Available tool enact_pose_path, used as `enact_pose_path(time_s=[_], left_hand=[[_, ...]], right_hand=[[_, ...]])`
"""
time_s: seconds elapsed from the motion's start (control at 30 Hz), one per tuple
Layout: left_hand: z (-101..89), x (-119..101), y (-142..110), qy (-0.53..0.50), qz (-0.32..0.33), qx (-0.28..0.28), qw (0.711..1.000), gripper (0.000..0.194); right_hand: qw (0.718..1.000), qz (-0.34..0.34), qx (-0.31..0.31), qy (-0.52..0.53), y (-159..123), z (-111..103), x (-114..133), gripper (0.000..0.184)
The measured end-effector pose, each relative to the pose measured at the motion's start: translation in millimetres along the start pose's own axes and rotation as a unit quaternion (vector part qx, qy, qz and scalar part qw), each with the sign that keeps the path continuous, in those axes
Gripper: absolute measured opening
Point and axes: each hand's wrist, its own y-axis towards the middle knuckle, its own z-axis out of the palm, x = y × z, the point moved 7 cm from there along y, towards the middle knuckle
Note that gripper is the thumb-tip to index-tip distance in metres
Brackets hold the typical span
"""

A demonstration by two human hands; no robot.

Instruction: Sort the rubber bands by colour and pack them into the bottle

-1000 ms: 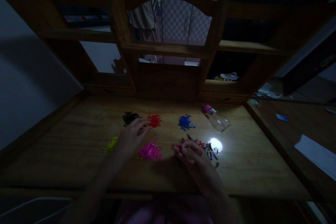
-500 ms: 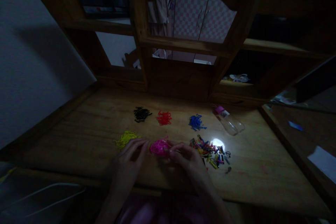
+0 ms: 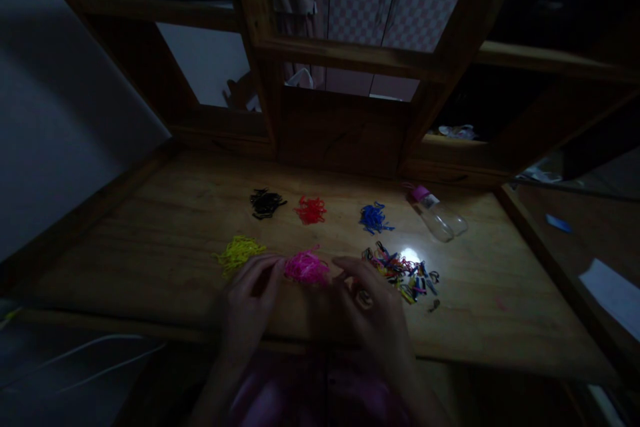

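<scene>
A pile of pink rubber bands lies on the table between my two hands. My left hand is at the pile's left edge, thumb and forefinger brought together at the tips; whatever they hold, if anything, is too small to make out. Just right of the pink pile, my right hand is curved with thumb and forefinger apart and nothing visible between them. Beyond it lies a loose mixed heap of coloured bands. Yellow bands sit beside my left hand.
Farther back are piles of black bands, red bands and blue bands. A clear bottle with a purple cap lies on its side at the right. A wooden shelf unit rises behind the wooden table.
My right hand has drawn back from the pink pile, its fingers parting. The pink pile now looks looser and wider. The camera view has tilted down a little.
</scene>
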Motion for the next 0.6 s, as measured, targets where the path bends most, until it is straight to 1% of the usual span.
enact_pose_path(time_s=[0.07,0.13,0.23,0.3,0.37,0.43,0.53,0.6], left_hand=[[-0.3,4.1,0.9,-0.023,-0.023,0.008,0.999,0.016],[-1.0,5.7,1.3,-0.041,-0.033,0.010,0.999,0.017],[-1.8,6.1,0.8,-0.057,-0.042,0.010,0.997,0.018],[-2.8,6.9,0.1,-0.071,-0.053,0.006,0.996,0.019],[-4.4,7.9,-0.4,-0.084,-0.063,-0.002,0.994,0.020],[-5.5,8.8,-0.5,-0.090,-0.072,-0.006,0.993,0.020],[-5.3,8.9,0.1,-0.099,-0.076,-0.002,0.992,0.020],[-5.3,7.6,1.0,-0.100,-0.064,-0.004,0.993,0.020]], right_hand=[[0.998,-0.004,-0.055,-0.019,-6.2,-26.9,2.6,0.028],[0.993,0.003,-0.106,-0.048,-14.3,-55.1,-0.6,0.022],[0.978,0.052,-0.184,-0.086,-30.8,-94.2,-16.0,0.017],[0.964,0.094,-0.228,-0.097,-44.5,-112.6,-26.5,0.018],[0.952,0.121,-0.266,-0.097,-59.6,-123.4,-31.8,0.019],[0.943,0.134,-0.289,-0.095,-76.0,-127.5,-32.5,0.020],[0.943,0.141,-0.288,-0.093,-103.9,-127.0,-31.6,0.021],[0.947,0.136,-0.275,-0.098,-124.6,-125.6,-32.2,0.019]])
